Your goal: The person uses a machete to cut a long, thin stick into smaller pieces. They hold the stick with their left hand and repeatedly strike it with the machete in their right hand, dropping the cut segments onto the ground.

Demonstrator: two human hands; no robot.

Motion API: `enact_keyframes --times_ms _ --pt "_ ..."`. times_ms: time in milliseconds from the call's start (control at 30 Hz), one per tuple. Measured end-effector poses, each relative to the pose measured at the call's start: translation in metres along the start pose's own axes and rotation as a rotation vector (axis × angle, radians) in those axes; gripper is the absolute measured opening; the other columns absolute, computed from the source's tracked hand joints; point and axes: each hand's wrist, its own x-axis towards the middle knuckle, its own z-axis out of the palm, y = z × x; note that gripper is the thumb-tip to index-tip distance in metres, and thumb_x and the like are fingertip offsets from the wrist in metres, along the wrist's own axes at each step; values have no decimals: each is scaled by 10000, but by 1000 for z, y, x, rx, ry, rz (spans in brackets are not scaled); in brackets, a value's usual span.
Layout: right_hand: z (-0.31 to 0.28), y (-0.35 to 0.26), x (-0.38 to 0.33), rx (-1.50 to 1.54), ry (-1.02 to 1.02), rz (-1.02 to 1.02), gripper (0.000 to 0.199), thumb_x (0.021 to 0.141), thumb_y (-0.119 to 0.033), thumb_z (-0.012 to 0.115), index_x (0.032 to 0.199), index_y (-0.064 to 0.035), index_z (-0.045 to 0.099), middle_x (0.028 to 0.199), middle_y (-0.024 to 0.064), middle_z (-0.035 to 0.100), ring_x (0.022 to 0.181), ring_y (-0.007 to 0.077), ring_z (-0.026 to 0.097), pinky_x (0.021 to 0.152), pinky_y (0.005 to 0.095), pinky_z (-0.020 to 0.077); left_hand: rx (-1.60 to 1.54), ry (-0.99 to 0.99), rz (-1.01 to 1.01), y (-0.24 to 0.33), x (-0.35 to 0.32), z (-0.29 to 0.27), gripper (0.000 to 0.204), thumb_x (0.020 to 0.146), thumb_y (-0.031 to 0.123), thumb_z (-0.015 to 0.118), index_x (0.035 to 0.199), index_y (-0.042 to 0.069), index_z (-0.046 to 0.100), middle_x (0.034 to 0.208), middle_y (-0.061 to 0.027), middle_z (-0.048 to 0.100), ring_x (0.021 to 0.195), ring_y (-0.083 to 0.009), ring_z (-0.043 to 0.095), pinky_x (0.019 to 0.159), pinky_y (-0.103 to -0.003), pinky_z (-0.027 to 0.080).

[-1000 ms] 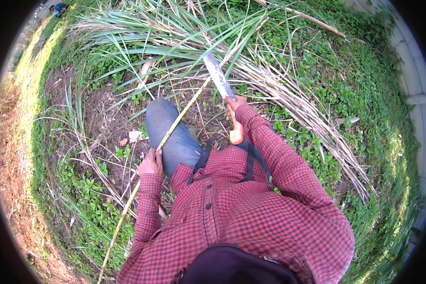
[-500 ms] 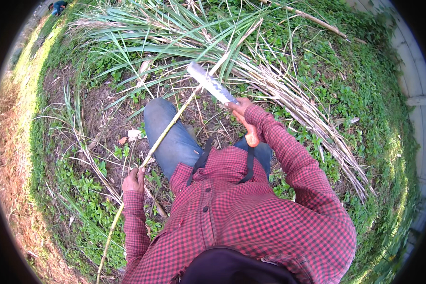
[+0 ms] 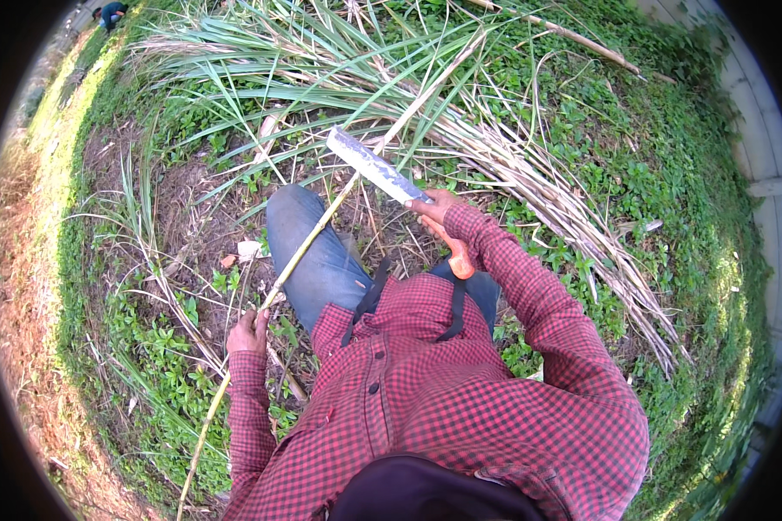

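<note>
A long, thin yellow-green cane stalk (image 3: 306,243) slants from the lower left, across my bent knee, up to the leaf pile. My left hand (image 3: 248,332) is closed around its lower part. In my right hand (image 3: 439,211) is a machete with an orange handle (image 3: 460,259), the fingers wrapped at the top of the grip. Its broad, worn silver blade (image 3: 378,168) points up and left and lies across the stalk just beyond my knee. Whether the edge touches the stalk I cannot tell.
Long green leaves (image 3: 321,78) and a bundle of dry stalks (image 3: 547,191) lie ahead and to the right. A thicker cane (image 3: 582,41) rests at the far right, near a pale wall (image 3: 760,122). A person (image 3: 109,14) crouches at the far left.
The machete blade has slid a little down along the stalk toward me, and my right hand has lowered slightly. My left hand has barely moved.
</note>
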Motion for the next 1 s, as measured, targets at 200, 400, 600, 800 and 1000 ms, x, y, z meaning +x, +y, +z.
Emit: enact_keyframes --times_ms 200,400,600,800,1000 --pt "-68 27 59 369 394 121 430 763 -378 625 946 0 531 609 58 527 464 160 521 444 305 461 -103 -63 169 14 14 1 351 879 400 441 946 82 575 725 -203 605 700 -395 582 629 -468 454" --pt "-10 2 5 99 109 32 452 754 -354 651 1028 -3 572 571 62 532 430 153 513 415 297 440 -25 -17 98 23 8 12 319 877 379 453 956 87 554 712 -204 598 700 -394 579 624 -476 448" --pt "-25 18 29 449 346 137 362 781 -314 626 967 -10 564 544 49 511 415 144 495 389 299 422 -39 -77 144 34 20 13 334 871 378 464 949 66 553 701 -227 588 688 -406 579 623 -485 449" --pt "5 -7 -13 176 -19 124 465 764 -344 647 1075 -16 541 568 36 531 425 135 512 406 275 431 -116 -103 98 36 23 13 372 876 390 448 981 53 565 788 -237 605 756 -398 587 673 -481 451" --pt "-27 23 29 487 358 154 391 770 -331 628 1000 -23 553 596 59 522 459 162 514 426 320 450 -331 -327 132 35 33 -1 414 888 380 423 1063 29 555 813 -198 610 783 -341 593 735 -408 453"
